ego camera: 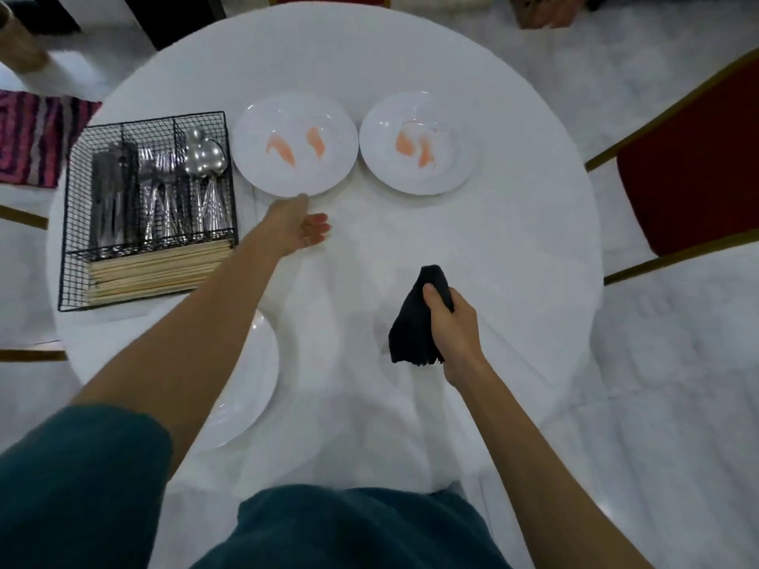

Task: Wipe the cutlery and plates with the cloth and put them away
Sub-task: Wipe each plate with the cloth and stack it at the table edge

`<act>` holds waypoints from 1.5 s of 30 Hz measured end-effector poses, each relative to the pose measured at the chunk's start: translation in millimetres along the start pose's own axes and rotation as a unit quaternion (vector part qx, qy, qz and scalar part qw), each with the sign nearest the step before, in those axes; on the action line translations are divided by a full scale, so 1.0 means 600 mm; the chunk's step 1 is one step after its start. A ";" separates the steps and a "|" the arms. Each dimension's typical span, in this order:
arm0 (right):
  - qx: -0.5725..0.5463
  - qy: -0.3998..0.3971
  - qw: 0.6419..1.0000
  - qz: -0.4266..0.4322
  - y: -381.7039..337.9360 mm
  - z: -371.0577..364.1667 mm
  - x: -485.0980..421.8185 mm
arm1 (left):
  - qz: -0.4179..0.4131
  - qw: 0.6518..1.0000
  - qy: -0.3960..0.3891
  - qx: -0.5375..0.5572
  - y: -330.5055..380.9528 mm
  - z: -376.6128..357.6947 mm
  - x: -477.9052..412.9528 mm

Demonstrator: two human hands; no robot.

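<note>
Two white plates smeared with orange streaks sit side by side at the middle of the round white table: the left plate (263,158) and the right plate (447,166). My left hand (297,225) reaches out palm up, fingers apart, its thumb at the near rim of the left plate, holding nothing. My right hand (451,322) is closed around a crumpled black cloth (415,326) just above the tabletop nearer me. A third white plate (252,388), without streaks, lies near the left front edge, partly under my left forearm.
A black wire caddy (82,289) on the table's left holds knives, forks, spoons and a stack of wooden chopsticks. A red chair with a gold frame (690,166) stands at the right. The round table (513,260) has its edge close on all sides.
</note>
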State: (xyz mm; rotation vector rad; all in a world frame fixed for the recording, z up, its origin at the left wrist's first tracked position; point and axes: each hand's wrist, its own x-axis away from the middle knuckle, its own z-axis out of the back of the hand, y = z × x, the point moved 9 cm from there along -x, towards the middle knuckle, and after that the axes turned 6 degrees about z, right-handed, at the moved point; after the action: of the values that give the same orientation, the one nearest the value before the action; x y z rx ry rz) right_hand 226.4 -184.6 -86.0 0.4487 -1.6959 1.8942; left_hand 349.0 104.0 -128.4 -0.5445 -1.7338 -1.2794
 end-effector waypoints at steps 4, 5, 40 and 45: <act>0.008 -0.011 0.999 -0.048 0.044 0.001 -0.007 | 0.020 0.997 0.029 0.073 0.030 0.005 -0.048; 0.009 -0.014 0.998 -0.057 0.053 -0.003 -0.009 | 0.016 0.996 0.043 0.082 0.036 0.011 -0.056; 0.534 -0.138 0.779 0.296 -0.012 -0.129 0.188 | -0.118 0.989 0.060 0.066 -0.287 0.117 0.266; 0.534 -0.124 0.761 0.347 0.026 -0.168 0.239 | -0.114 0.988 0.064 0.087 -0.280 0.145 0.290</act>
State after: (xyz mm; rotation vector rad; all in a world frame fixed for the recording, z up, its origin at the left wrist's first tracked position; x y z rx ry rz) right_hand 114.9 -60.5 -29.4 0.5180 -0.7110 3.4364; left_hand 97.5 95.1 -76.0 -0.1628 -1.8166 -1.2728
